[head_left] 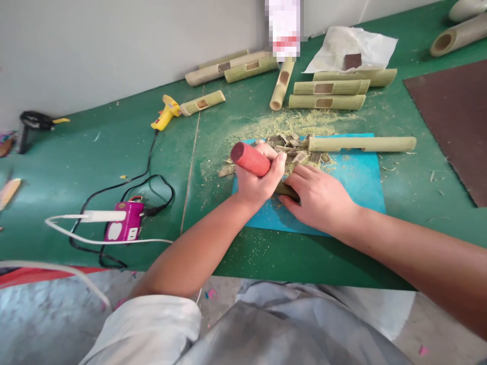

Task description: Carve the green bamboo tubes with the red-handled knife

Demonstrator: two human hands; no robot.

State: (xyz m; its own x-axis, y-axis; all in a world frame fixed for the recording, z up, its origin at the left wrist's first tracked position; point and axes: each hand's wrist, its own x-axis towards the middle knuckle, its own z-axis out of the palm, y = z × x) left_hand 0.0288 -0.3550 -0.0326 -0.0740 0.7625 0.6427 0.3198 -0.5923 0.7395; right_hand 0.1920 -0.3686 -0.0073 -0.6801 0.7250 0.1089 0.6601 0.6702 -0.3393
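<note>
My left hand [259, 175] is closed around the thick red handle [251, 159] of a tool whose working end is hidden beneath the fist. Close beside it, my right hand [319, 195] grips a short greenish-brown bamboo piece [286, 190], mostly covered by the fingers. Both hands are over a blue sheet [357, 182] on the green table. Just beyond them lies a heap of bamboo chips [297, 147] and shavings. A bamboo tube [391, 144] with a notch cut in its side rests across the sheet's far edge.
Several bamboo tubes with cut windows [327, 102] lie farther back, near a white bag [353, 48]. On the left are a yellow glue gun [166, 112], its black cord and a purple power adapter [127, 221]. A brown board [456, 121] lies at right.
</note>
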